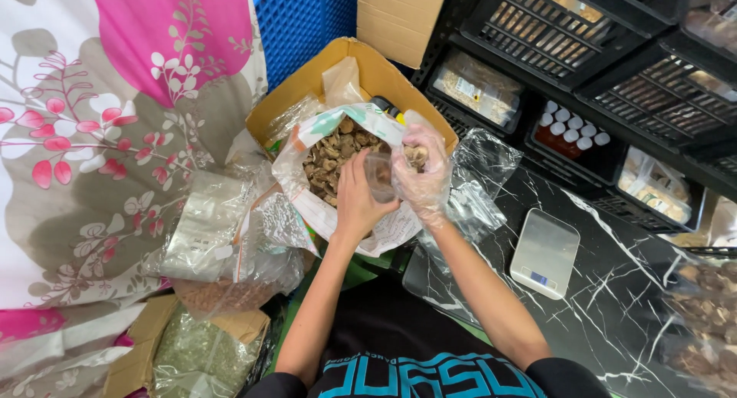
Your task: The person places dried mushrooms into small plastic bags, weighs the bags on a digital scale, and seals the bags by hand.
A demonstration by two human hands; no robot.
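My left hand (357,202) is bare and wraps around a small clear plastic container (379,174), fingers closed on its side so it sits upright just above the near edge of the big open bag of dried mushroom slices (334,156). My right hand (421,171) wears a thin clear glove and is bunched shut on a pinch of those brown slices, held right beside the container's mouth, touching or nearly touching it on its right. So the container lies directly to the left of my gloved hand, and the bag's contents lie beyond both hands, away from my body.

The bag sits inside a cardboard box (368,68) whose long side runs away from me, towards the black crates (583,29) on the shelf. A small white scale (545,252) rests on the dark marble-patterned table (614,306) to my right, well apart from both hands; my right hand is the nearer to it. Clear packets of other dried goods (215,237) pile up on my left, near my left forearm.
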